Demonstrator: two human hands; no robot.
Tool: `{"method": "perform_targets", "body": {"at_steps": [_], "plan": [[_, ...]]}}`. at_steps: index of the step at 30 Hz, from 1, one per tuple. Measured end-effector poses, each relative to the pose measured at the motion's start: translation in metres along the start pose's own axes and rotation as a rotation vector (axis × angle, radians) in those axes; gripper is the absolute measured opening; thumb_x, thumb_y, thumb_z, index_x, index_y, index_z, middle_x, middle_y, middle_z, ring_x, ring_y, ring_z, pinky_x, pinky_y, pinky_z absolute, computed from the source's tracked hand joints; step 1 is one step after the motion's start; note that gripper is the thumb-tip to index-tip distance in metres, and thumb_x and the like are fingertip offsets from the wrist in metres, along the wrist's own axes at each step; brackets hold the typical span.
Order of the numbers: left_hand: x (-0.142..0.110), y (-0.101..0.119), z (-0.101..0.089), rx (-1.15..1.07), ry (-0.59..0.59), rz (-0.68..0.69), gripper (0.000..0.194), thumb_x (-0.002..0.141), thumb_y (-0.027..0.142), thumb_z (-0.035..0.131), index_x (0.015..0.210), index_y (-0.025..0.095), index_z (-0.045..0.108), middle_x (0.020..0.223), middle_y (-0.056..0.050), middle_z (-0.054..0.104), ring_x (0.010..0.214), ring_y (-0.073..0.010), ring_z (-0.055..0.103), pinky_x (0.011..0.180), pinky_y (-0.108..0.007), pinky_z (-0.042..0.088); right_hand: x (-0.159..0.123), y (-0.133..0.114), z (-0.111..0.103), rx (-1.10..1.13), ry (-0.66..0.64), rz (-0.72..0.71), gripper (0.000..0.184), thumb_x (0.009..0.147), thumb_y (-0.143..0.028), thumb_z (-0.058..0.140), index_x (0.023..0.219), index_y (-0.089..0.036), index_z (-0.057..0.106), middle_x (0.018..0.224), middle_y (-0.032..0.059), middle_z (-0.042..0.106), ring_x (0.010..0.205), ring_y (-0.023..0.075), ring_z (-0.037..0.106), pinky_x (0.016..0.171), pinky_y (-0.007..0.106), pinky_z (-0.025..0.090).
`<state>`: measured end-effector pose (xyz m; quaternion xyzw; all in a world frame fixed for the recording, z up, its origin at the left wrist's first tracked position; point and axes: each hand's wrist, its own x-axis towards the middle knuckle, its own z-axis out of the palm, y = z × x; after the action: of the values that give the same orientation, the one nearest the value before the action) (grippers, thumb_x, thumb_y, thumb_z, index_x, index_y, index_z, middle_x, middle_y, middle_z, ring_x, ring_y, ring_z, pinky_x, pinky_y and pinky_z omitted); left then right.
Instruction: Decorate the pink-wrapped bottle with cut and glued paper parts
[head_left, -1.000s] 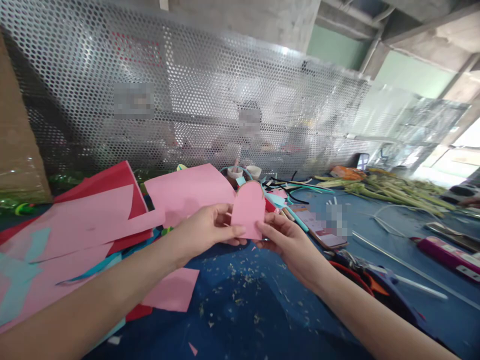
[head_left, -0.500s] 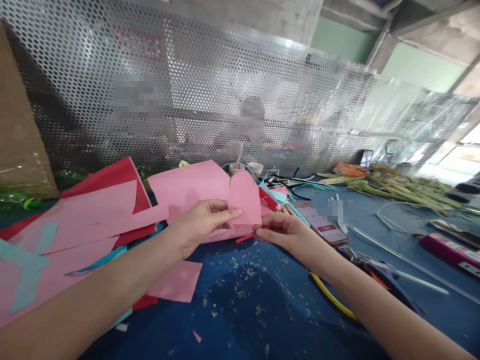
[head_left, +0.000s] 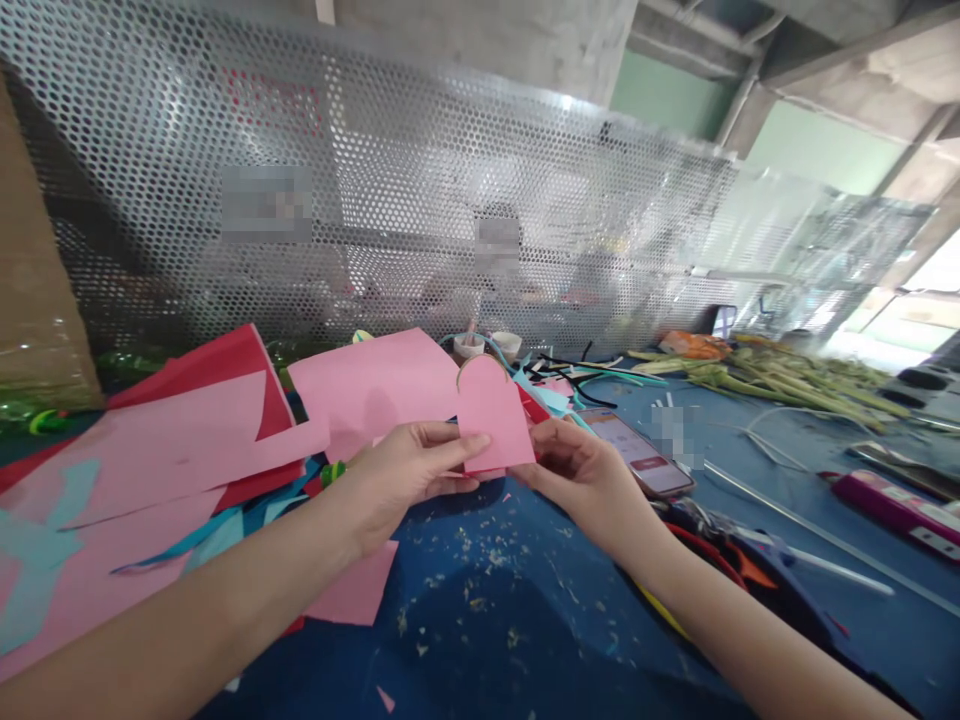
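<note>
A small pink paper piece [head_left: 493,412] with a rounded top is held upright above the blue table [head_left: 487,620]. My left hand [head_left: 405,470] pinches its lower left corner between thumb and fingers. My right hand [head_left: 581,470] grips its right side from behind, fingers curled. Behind the paper piece lie large pink sheets [head_left: 375,385] and red sheets [head_left: 225,365], overlapping on the table's left.
A phone [head_left: 637,455] lies just right of my right hand. Green stalks [head_left: 780,380] and thin rods [head_left: 817,540] spread at the right. A magenta box [head_left: 900,505] sits far right. A perforated metal screen [head_left: 420,200] stands behind, with people beyond it. Paper scraps litter the table.
The pink piece has tilted slightly and shifted a little. My right hand rose from below its bottom edge to grip its right side. The red strip seen under it half a second ago is gone.
</note>
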<state>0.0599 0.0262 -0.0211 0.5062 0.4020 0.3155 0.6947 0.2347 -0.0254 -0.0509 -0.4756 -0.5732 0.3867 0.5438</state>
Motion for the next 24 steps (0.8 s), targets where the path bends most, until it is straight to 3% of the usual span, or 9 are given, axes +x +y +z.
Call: {"method": "perform_targets", "body": {"at_steps": [3,10,18,24], "plan": [[-0.0026,0.0005,0.0006,-0.014,-0.012,0.026,0.019,0.06,0.028,0.082,0.072,0.015,0.074,0.075,-0.002,0.07,0.075,-0.0142,0.063,0.076,-0.027,0.054,0.0006,-0.0015,-0.0001,0.007,0.011,-0.016,0.022,0.064,-0.031,0.076,0.074,-0.021,0.059,0.071,-0.0024,0.063,0.068,0.0135,0.058,0.068,0.028,0.046],[0.0012,-0.0011,-0.0033,-0.068,0.035,0.062,0.015,0.058,0.023,0.083,0.06,0.013,0.072,0.06,0.003,0.064,0.062,-0.0082,0.06,0.07,-0.019,0.054,0.0022,0.0004,-0.0029,0.175,-0.003,0.107,0.026,0.065,-0.033,0.076,0.084,-0.022,0.063,0.075,-0.0018,0.068,0.071,0.0119,0.062,0.073,0.028,0.049],[0.004,-0.0036,-0.0045,0.032,0.052,0.102,0.014,0.058,0.023,0.082,0.059,0.014,0.072,0.057,0.003,0.063,0.062,-0.0077,0.058,0.069,-0.018,0.052,0.0052,0.0011,-0.0048,0.242,-0.003,0.182,0.03,0.064,-0.034,0.078,0.085,-0.02,0.062,0.072,-0.0018,0.069,0.068,0.0115,0.064,0.076,0.029,0.051],[0.0053,-0.0022,-0.0073,0.075,0.023,0.106,0.013,0.059,0.024,0.081,0.061,0.015,0.071,0.057,0.005,0.061,0.059,-0.0071,0.056,0.071,-0.02,0.053,0.0081,0.0082,-0.008,0.19,0.009,0.155,0.029,0.066,-0.033,0.077,0.087,-0.019,0.062,0.072,-0.0015,0.07,0.068,0.0117,0.066,0.074,0.028,0.051]]}}
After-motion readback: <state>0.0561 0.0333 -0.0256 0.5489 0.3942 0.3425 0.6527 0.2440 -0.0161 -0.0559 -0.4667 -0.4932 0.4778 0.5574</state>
